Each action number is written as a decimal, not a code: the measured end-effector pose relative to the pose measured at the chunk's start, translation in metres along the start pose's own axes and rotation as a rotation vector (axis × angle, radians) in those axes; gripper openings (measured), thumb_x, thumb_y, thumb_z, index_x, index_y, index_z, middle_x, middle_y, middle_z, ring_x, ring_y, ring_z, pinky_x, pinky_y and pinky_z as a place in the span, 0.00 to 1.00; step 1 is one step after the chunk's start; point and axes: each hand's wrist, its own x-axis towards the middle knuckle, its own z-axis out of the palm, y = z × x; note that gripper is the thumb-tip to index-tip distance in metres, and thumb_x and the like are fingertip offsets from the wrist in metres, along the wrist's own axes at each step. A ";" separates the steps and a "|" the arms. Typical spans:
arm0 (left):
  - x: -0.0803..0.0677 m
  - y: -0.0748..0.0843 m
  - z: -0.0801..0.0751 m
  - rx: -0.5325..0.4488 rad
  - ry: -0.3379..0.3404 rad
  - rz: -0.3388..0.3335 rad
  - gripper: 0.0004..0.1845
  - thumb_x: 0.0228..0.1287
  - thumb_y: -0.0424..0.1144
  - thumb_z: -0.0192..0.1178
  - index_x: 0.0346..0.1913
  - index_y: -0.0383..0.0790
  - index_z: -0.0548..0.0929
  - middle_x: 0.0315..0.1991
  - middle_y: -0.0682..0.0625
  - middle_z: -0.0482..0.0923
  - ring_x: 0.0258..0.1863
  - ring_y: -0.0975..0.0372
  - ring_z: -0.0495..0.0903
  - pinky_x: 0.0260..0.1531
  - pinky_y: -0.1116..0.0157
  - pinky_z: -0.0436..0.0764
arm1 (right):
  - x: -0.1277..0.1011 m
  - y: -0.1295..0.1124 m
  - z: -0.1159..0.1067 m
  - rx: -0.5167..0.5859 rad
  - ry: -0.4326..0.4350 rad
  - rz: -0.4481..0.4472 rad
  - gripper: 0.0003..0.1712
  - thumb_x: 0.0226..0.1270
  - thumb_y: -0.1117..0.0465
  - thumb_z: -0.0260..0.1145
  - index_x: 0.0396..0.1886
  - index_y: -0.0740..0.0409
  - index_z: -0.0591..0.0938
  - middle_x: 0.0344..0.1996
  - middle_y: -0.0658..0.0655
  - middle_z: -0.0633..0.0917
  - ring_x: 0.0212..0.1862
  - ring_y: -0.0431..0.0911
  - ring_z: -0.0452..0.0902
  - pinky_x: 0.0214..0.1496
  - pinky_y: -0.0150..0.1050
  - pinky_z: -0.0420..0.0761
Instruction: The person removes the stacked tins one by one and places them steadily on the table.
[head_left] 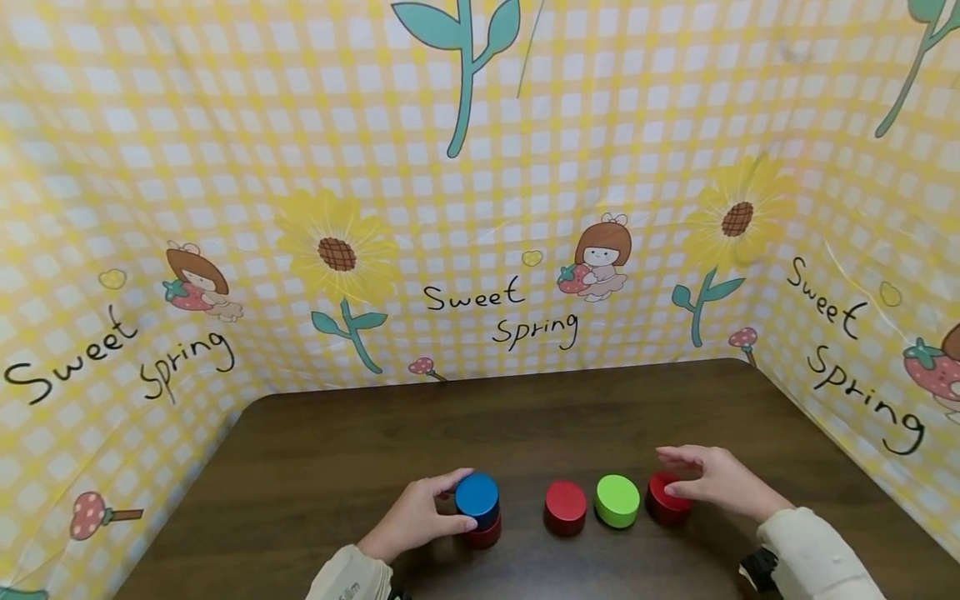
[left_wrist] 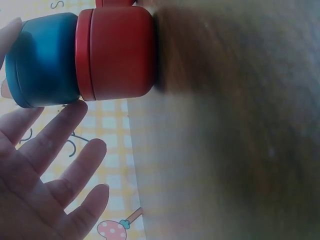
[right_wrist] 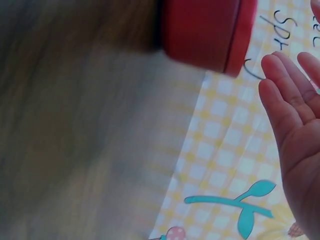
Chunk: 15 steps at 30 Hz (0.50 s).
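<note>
A round blue tin (head_left: 477,497) sits on top of a red tin (head_left: 486,532) in the head view. My left hand (head_left: 422,515) pinches the blue tin from its left side between thumb and forefinger; in the left wrist view the other fingers (left_wrist: 82,167) spread out beside the stack. At the right, another red tin (head_left: 667,502) stands upright, with my right hand (head_left: 718,482) just over and beside it. The right thumb partly covers this tin in the head view. Slightly bent fingers (right_wrist: 287,92) appear apart from the red tin in the right wrist view.
Between the hands, a red tin (head_left: 566,507) and a lime-green tin (head_left: 617,501) stand side by side on the dark wooden table (head_left: 450,425). A yellow checked cloth (head_left: 465,217) with printed flowers and lettering hangs behind and along both sides.
</note>
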 end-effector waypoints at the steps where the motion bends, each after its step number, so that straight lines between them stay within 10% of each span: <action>1: 0.000 0.000 0.000 -0.002 0.000 -0.001 0.36 0.56 0.46 0.70 0.65 0.32 0.72 0.56 0.38 0.77 0.49 0.48 0.78 0.48 0.48 0.77 | 0.002 -0.001 0.001 -0.003 0.004 -0.018 0.31 0.59 0.62 0.70 0.56 0.80 0.73 0.49 0.75 0.79 0.49 0.42 0.80 0.43 0.30 0.79; 15: 0.002 -0.006 -0.002 -0.026 -0.028 -0.017 0.38 0.55 0.46 0.71 0.65 0.30 0.70 0.48 0.42 0.81 0.44 0.52 0.80 0.44 0.53 0.79 | 0.027 -0.027 0.025 -0.022 0.013 -0.138 0.30 0.61 0.60 0.70 0.57 0.76 0.75 0.46 0.68 0.83 0.49 0.50 0.81 0.46 0.39 0.80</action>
